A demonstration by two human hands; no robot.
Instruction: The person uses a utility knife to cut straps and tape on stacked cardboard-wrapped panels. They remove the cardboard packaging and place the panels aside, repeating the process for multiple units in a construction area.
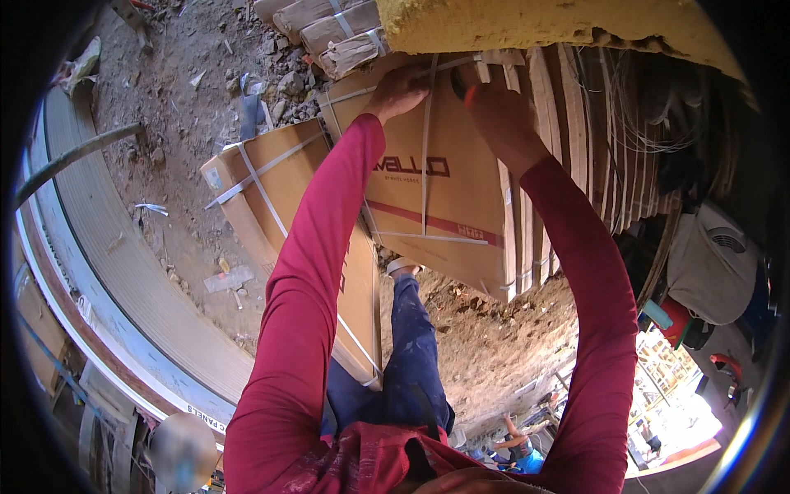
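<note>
The right hand (504, 125) clasps a black-and-orange tool (468, 96) near the upper edge of the box (465, 148), which stands on the dirt (469, 333) beside a second box (290, 160). The left hand (399, 93) touches that edge by the strap (426, 156); whether it grips, I cannot tell.

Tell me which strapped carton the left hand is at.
The maroon-striped carton, left hand at its upper part; the neighbouring carton, partly behind the left sleeve, shows no stripe.
</note>
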